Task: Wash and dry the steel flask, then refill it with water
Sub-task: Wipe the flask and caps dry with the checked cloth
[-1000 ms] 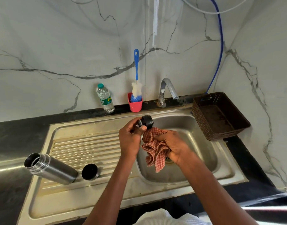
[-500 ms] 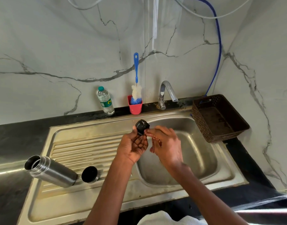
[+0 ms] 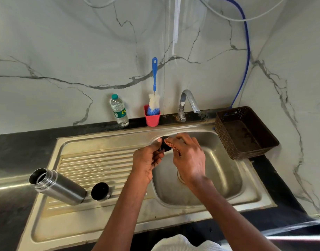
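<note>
1. Both forearms reach forward from the bottom edge, hands meeting up close.
2. Left hand (image 3: pixel 148 159) is palm-up-ish, fingers curled, thumb pointing up, pinching something small.
3. Right hand (image 3: pixel 189 156) is back-up, fingers bent toward the left thumb.

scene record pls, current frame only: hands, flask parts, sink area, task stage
left hand: holds black stopper over the basin
right hand: presses checked cloth against the stopper
steel flask: open, lying on its side on the drainboard
flask cup: on the drainboard beside the flask base
tap: no water seen running
back ledge: water bottle, bottle brush in red cup
right of sink: brown basket
task stage: drying the stopper; flask not yet refilled
</note>
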Tool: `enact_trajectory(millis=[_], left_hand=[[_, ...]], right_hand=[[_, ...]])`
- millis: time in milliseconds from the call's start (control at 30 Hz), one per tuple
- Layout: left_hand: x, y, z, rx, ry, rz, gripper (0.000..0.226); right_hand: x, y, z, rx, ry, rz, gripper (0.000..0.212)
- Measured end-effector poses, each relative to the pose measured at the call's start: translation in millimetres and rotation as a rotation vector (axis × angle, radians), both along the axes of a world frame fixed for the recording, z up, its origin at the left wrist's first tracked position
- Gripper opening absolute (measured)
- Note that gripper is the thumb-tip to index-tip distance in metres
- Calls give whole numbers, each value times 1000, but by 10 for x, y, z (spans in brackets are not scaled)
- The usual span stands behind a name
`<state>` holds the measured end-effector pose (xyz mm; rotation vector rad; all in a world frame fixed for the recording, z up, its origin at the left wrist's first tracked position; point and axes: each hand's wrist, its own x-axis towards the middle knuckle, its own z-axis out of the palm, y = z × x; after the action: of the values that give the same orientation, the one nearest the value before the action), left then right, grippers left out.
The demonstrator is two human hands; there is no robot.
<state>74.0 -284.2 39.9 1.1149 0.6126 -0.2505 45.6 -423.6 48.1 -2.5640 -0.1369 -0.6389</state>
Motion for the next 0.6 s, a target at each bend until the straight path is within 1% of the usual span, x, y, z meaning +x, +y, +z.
enact_trajectory(millis=[67, 100, 133, 233, 267, 300, 367, 433, 500, 533, 567, 600], left_hand=[[-10, -17, 26, 50, -24, 10, 30], [-20, -20, 30, 68, -36, 15, 27], [-29, -17, 26, 75, -48, 12, 25], [-40, 17, 9, 48, -56, -25, 24], [-37, 29, -7, 40, -61, -31, 23], [-30, 38, -17, 43, -69, -31, 21], [-28, 42, -38, 64, -90, -29, 18], [-42, 65, -94, 97, -102, -38, 21], [-51, 90, -141, 95, -80, -39, 25], [-50, 87, -142, 87, -67, -34, 25], [-37, 77, -137, 95, -63, -38, 25], [-28, 61, -128, 113, -67, -60, 27]], right_hand=[[-56, 31, 26, -48, 19, 8, 38], [-79, 58, 44, -4, 42, 6, 38], [-83, 74, 75, 103, 75, -7, 36], [-14, 64, 149, 554, 253, -137, 25], [11, 53, 151, 658, 308, -178, 22], [25, 47, 153, 709, 350, -194, 21], [30, 33, 148, 696, 424, -191, 16], [30, -29, 143, 663, 514, -208, 7], [56, -122, 170, 712, 575, -250, 8], [74, -159, 174, 689, 538, -260, 7], [94, -171, 189, 609, 458, -233, 8], [107, -166, 203, 498, 383, -171, 16]])
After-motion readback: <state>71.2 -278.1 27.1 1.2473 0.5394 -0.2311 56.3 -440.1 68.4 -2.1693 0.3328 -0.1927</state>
